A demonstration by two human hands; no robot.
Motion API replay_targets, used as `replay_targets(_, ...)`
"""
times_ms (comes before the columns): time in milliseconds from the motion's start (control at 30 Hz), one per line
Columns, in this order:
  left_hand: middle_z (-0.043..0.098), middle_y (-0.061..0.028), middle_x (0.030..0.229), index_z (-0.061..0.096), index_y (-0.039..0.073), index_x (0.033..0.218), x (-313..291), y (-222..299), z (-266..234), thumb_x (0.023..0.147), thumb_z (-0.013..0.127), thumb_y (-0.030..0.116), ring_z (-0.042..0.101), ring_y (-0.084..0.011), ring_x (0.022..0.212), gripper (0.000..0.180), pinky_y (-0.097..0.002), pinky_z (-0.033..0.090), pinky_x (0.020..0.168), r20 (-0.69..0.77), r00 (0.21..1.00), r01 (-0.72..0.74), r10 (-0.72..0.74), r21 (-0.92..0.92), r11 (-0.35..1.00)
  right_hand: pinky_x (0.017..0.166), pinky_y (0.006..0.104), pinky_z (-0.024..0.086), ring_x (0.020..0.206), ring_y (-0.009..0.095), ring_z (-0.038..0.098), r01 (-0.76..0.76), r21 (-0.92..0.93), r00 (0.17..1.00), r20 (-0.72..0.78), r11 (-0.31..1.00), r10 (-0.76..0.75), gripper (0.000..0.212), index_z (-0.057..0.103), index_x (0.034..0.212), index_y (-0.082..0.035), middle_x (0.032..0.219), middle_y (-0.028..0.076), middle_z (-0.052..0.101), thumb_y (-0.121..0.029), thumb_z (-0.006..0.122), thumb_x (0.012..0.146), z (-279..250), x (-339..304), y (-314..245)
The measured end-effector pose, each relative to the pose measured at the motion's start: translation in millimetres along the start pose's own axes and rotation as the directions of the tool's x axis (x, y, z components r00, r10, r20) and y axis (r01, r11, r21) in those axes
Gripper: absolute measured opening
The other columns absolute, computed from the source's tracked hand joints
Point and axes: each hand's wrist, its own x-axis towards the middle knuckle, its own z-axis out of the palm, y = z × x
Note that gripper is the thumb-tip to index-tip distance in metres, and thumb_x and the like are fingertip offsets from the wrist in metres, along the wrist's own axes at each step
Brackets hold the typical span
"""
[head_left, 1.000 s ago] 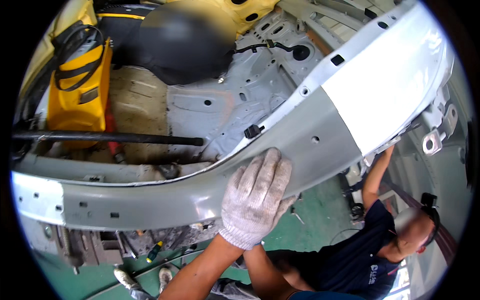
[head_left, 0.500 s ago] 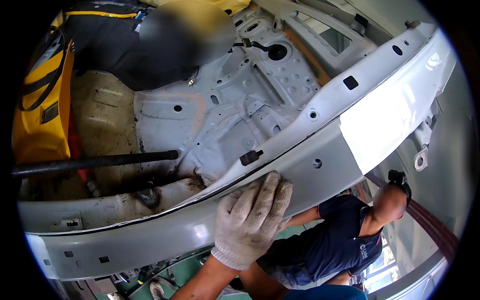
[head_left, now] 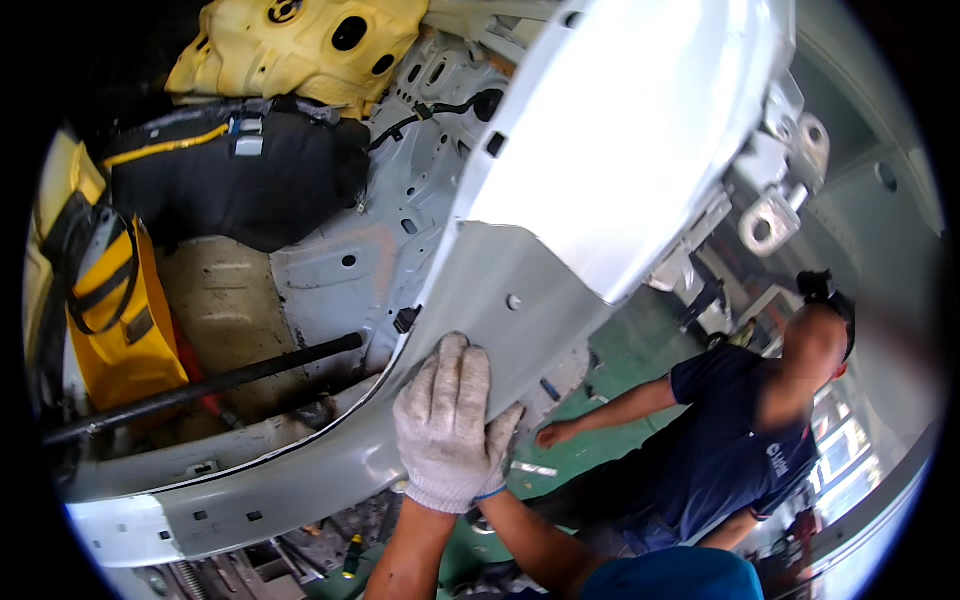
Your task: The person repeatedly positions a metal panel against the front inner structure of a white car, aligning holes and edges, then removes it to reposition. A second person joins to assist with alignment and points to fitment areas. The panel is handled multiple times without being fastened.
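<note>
My left hand (head_left: 440, 425), in a pale knit work glove, lies with its fingers stretched out on a curved car body panel (head_left: 300, 475). The panel is matte grey in its middle stretch, and the hand is below a round hole (head_left: 514, 301) in it. My right hand (head_left: 497, 460) is mostly hidden behind the left at the panel's outer side. Some of its glove and a blue cuff show, but its finger pose cannot be made out.
Inside the car body are a dark bar (head_left: 250, 375), a yellow bag (head_left: 135, 335), a black cover (head_left: 240, 180) and a yellow moulded part (head_left: 300, 50). A glossy white panel section (head_left: 610, 130) adjoins the grey. A person (head_left: 720, 440) in dark clothes stands at right. Tools (head_left: 352, 556) lie below.
The view has turned, and the panel now runs more steeply upward at right. My left hand stays flat on the panel. More of my right wrist shows. The other person's arm is lower and farther out.
</note>
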Motion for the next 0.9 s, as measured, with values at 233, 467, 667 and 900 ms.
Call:
replay_targets(233,0.061,-0.0268,0.143,0.059,0.003,0.146,-23,-2,-32,0.093,0.076,0.023,0.059,-0.046,0.128,0.059,-0.0543,0.05,0.107,-0.13,0.991,0.059,-0.045,0.109,0.992,0.113,0.0414,0.046,0.129,0.025,0.056,0.144,-0.019,0.988,0.063,0.989,-0.142,0.08,0.037,0.156,-0.002,0.143,0.012,0.057,-0.02,0.077,0.09,24,-7,-35)
replay_targets(467,0.071,-0.0213,0.114,0.067,0.0,0.133,-29,-38,-26,0.092,0.076,0.016,0.066,-0.0408,0.103,0.044,-0.0514,0.052,0.095,-0.136,0.962,0.266,-0.235,0.297,0.917,0.11,0.0387,0.047,0.114,0.021,0.061,0.131,0.013,0.987,0.097,0.991,-0.131,0.069,0.046,0.146,-0.004,0.128,0.011,0.063,-0.014,0.077,0.085,34,-6,-50)
replay_targets(667,0.072,-0.0223,0.107,0.069,-0.001,0.131,-30,-40,-30,0.094,0.075,0.022,0.066,-0.0425,0.099,0.044,-0.0514,0.052,0.095,-0.108,0.959,0.283,-0.262,0.287,0.915,0.127,0.0419,0.03,0.101,0.025,0.064,0.284,0.005,0.948,0.146,0.959,-0.281,0.058,0.049,0.146,-0.017,0.113,0.012,0.068,-0.035,0.073,0.096,37,-6,-43)
replay_targets(900,0.067,-0.0246,0.119,0.066,0.002,0.131,-19,-10,-26,0.09,0.077,0.02,0.063,-0.0436,0.11,0.046,-0.0547,0.052,0.095,-0.195,0.968,0.235,-0.16,0.472,0.85,0.104,0.0411,0.054,0.116,0.021,0.062,0.082,-0.034,0.988,0.132,0.996,-0.077,0.082,0.045,0.145,0.003,0.128,0.013,0.063,-0.008,0.087,0.076,37,-5,-65)
